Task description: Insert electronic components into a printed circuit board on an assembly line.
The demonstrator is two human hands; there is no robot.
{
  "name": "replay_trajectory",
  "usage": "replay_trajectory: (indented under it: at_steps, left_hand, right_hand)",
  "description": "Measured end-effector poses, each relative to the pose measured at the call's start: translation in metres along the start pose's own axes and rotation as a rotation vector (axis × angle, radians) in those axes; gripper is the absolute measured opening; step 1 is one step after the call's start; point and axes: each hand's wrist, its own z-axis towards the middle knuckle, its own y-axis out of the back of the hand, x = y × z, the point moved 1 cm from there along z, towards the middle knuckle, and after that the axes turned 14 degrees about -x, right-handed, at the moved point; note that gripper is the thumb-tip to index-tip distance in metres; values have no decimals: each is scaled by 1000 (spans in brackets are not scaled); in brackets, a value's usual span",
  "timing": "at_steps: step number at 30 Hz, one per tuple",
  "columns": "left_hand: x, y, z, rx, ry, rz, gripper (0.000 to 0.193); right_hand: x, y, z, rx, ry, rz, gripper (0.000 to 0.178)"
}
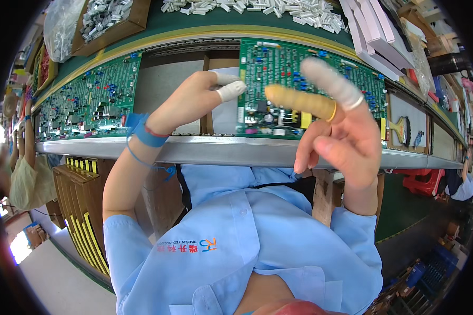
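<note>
A green circuit board [270, 68] packed with small components lies on the metal-edged line in front of me. My left hand [192, 100] is at its left edge, thumb and forefinger drawn together on the rim, both in white finger cots. A blue wrist strap [147, 134] with a coiled cord circles that wrist. Over the right half of the board my right hand [347, 136] is raised with two fingers stretched out, one in a white cot, the other in a yellow one. Those fingers are slightly blurred, and nothing shows in them. They hide part of the board.
Farther left on the line lies a second green circuit board [84, 100]. White plastic parts [263, 6] are heaped on the green shelf behind, beside a cardboard box [115, 26] of grey parts. White trays [376, 37] stand back right; a small brush [402, 131] lies right.
</note>
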Motion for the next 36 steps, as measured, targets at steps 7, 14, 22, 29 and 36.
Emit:
replay_trajectory:
  at_steps: [7,14,22,29,36]
  left_hand:
    - [-19,-45,25,149,-266,76,36]
    - [-41,-120,53,272,-388,253,45]
    - [-59,-140,51,318,-540,265,45]
    - [-21,62,6,-193,-549,460,31]
    - [66,236,-53,-810,-249,967,25]
  right_hand:
    - [-48,-12,-25,168,731,-939,49]
    - [-52,6,-37,81,157,-1725,48]
    - [-45,67,-49,-202,19,-1922,25]
    - [-43,125,-62,-417,-128,-1879,31]
    - [-52,197,-74,-536,-295,-2019,28]
